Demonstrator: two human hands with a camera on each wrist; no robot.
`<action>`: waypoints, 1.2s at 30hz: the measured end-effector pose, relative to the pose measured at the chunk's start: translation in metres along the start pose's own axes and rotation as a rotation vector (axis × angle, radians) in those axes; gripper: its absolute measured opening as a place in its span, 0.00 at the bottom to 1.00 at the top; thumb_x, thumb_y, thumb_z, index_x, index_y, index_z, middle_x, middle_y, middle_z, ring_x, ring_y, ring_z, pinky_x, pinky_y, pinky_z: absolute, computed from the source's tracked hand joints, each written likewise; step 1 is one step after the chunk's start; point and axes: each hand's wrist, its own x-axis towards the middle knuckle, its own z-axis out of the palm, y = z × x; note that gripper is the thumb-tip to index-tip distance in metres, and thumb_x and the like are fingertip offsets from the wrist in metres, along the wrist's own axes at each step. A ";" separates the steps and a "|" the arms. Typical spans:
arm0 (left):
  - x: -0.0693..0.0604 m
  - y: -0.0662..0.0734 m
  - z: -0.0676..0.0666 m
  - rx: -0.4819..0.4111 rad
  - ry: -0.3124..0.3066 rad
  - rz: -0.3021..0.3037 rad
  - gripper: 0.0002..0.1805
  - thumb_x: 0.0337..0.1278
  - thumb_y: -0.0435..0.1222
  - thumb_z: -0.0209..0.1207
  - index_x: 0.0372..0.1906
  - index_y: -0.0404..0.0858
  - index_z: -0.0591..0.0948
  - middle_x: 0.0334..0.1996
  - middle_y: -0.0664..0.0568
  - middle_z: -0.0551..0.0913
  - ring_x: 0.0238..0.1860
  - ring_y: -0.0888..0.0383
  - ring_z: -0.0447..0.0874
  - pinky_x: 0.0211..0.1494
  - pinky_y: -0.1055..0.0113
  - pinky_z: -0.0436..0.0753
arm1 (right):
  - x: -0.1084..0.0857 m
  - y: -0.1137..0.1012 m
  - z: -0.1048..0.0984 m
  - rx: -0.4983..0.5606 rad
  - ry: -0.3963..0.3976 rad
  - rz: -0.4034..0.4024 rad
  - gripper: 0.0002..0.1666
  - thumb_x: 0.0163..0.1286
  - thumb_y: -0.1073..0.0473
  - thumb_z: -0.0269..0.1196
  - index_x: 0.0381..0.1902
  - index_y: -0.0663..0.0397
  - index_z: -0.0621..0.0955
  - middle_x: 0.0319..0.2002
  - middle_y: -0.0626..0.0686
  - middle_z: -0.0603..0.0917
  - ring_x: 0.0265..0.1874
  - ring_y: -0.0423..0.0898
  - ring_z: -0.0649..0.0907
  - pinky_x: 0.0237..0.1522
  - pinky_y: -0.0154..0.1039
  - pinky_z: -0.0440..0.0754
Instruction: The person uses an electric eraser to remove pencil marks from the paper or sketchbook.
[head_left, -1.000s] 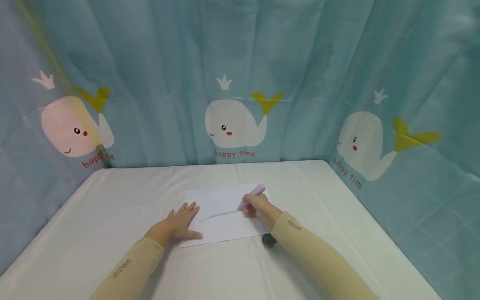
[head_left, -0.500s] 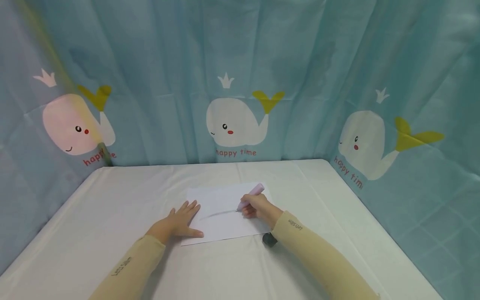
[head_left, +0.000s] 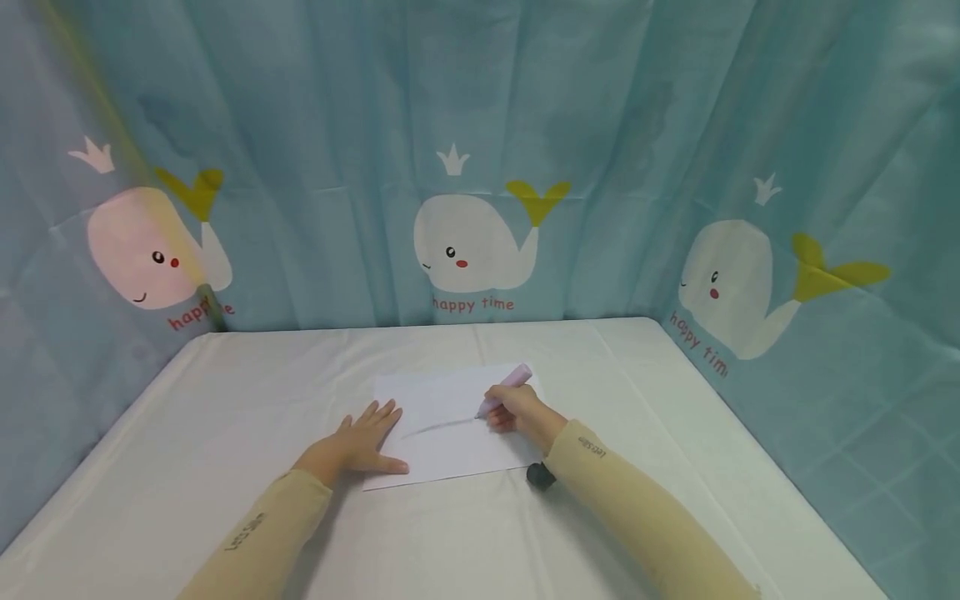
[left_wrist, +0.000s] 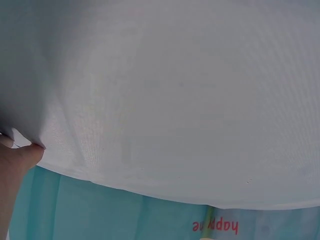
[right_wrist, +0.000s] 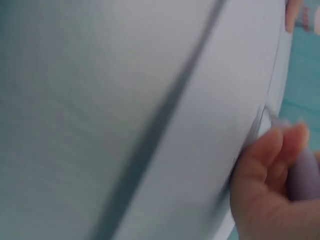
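A white sheet of paper (head_left: 450, 462) lies on the white-covered table. My left hand (head_left: 363, 443) rests on its left part, fingers spread; only a little of that hand (left_wrist: 15, 167) enters the left wrist view. With bent fingers my right hand (head_left: 513, 410) grips a light purple pen (head_left: 517, 375), tilted with its tip down at the paper. In the right wrist view the pen's barrel (right_wrist: 304, 175) shows behind the fingers. A faint grey streak (head_left: 438, 427) runs across the sheet to the tip; whether it is ink or a crease I cannot tell.
A small dark object (head_left: 540, 476) sits by my right wrist at the paper's front edge. White cloth covers the table (head_left: 247, 400). Blue-green curtains (head_left: 337, 250) with printed whales stand behind the table and along both sides.
The pen tip shifts very slightly to the right and away from me, still at the paper. My left hand stays in place on the sheet. The whole head view drifts a little.
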 end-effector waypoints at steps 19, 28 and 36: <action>0.000 0.002 0.001 -0.008 0.004 0.004 0.59 0.46 0.62 0.66 0.73 0.29 0.55 0.75 0.33 0.47 0.74 0.32 0.38 0.66 0.28 0.41 | 0.001 0.000 -0.002 0.003 0.009 0.021 0.10 0.64 0.63 0.61 0.39 0.66 0.77 0.17 0.53 0.78 0.12 0.40 0.76 0.19 0.31 0.78; 0.001 0.002 0.001 0.005 0.012 0.015 0.58 0.46 0.61 0.67 0.73 0.28 0.56 0.74 0.32 0.48 0.73 0.31 0.40 0.65 0.27 0.42 | -0.001 -0.001 0.001 0.013 0.002 0.031 0.09 0.64 0.63 0.61 0.38 0.65 0.77 0.17 0.53 0.78 0.13 0.41 0.76 0.20 0.32 0.78; 0.002 0.001 0.002 -0.005 0.003 0.010 0.59 0.46 0.61 0.66 0.73 0.28 0.56 0.74 0.32 0.48 0.73 0.32 0.39 0.65 0.27 0.42 | 0.001 0.000 0.001 0.024 0.016 0.028 0.10 0.64 0.63 0.61 0.40 0.65 0.76 0.18 0.53 0.78 0.12 0.40 0.76 0.19 0.32 0.78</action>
